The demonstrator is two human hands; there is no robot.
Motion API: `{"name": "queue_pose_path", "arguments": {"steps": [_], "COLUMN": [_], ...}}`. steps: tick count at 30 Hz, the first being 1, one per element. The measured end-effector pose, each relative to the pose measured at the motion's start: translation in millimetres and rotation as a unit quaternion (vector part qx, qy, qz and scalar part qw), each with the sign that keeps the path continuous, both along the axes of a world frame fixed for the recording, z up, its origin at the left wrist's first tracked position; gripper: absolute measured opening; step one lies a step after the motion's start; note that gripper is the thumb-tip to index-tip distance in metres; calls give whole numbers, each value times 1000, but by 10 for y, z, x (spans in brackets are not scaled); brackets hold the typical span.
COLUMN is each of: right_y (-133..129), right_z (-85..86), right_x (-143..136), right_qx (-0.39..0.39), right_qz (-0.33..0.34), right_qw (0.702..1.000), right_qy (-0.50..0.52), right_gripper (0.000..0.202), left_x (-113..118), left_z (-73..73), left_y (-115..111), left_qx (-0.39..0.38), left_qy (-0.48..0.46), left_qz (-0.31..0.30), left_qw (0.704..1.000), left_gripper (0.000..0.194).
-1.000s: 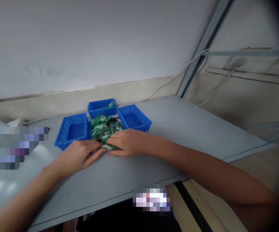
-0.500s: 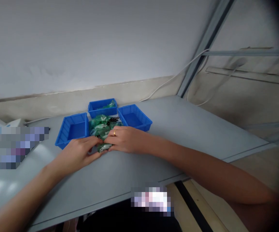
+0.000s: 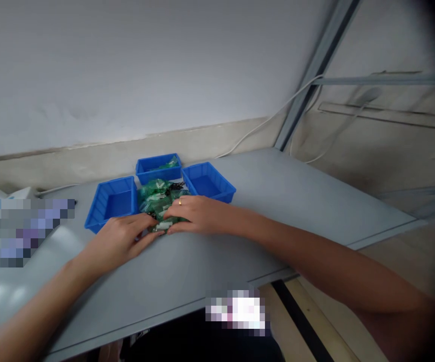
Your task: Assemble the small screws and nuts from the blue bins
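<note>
A pile of green see-through plastic bags (image 3: pixel 157 190) with small white and dark parts inside lies on the grey table. My left hand (image 3: pixel 125 235) is at the near left of the pile, fingers curled and closed on the edge of a small green plastic bag (image 3: pixel 162 226). Across from it, my right hand (image 3: pixel 202 213), with a ring on one finger, grips the right side of the same bag between thumb and fingers. The fingertips of both hands are partly hidden among the bags. Some dark, thin pieces (image 3: pixel 176 186) stick out at the top of the pile.
Blue bins surround the pile: a left bin (image 3: pixel 91 217), a back bin (image 3: pixel 144 178) with some green bags inside, and a right bin (image 3: pixel 225 195). White devices (image 3: pixel 23 193) and a blurred-out patch are at far left. A white cable (image 3: pixel 247 134) runs along the wall to a metal frame post (image 3: pixel 296 108).
My right hand has shifted slightly, its thumb and fingers now further apart. A gap has opened between the two hands' fingertips, showing more of the small bag. The bins have stayed put.
</note>
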State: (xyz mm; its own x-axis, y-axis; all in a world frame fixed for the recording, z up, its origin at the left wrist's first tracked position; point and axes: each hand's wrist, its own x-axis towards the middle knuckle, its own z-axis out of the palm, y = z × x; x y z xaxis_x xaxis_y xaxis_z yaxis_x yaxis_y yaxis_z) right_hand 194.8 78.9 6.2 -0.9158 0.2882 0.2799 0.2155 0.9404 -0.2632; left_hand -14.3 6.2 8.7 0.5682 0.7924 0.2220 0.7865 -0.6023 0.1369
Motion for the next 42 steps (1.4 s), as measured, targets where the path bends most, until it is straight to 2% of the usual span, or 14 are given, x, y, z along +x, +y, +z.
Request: {"name": "queue_pose_path", "arguments": {"steps": [8, 14, 24, 30, 36, 42], "right_y": [12, -12, -57, -70, -46, -65], "right_z": [-56, -41, 9, 27, -24, -9], "right_x": [-3, -13, -19, -13, -21, -8], "right_qx": [35, 103, 133, 116, 123, 78], "right_qz": [-14, -15, -21, -14, -12, -35], "right_qw": [999, 994, 991, 993, 992, 995], "right_qy": [30, 12, 9, 5, 18, 48], "right_gripper": [30, 29, 28, 28, 29, 22], "left_x": [6, 13, 32, 38, 46, 48], "left_z": [27, 32, 7, 3, 23, 27], "left_y": [-6, -14, -18, -15, -21, -26], "left_qx": [5, -7, -5, -9, -12, -11], "left_qy": [5, 13, 19, 22, 25, 20], "left_qz": [-12, 2, 19, 6, 21, 37], "left_qw": [1000, 1000, 1000, 1000, 999, 999], "left_gripper": [24, 22, 29, 30, 32, 31]}}
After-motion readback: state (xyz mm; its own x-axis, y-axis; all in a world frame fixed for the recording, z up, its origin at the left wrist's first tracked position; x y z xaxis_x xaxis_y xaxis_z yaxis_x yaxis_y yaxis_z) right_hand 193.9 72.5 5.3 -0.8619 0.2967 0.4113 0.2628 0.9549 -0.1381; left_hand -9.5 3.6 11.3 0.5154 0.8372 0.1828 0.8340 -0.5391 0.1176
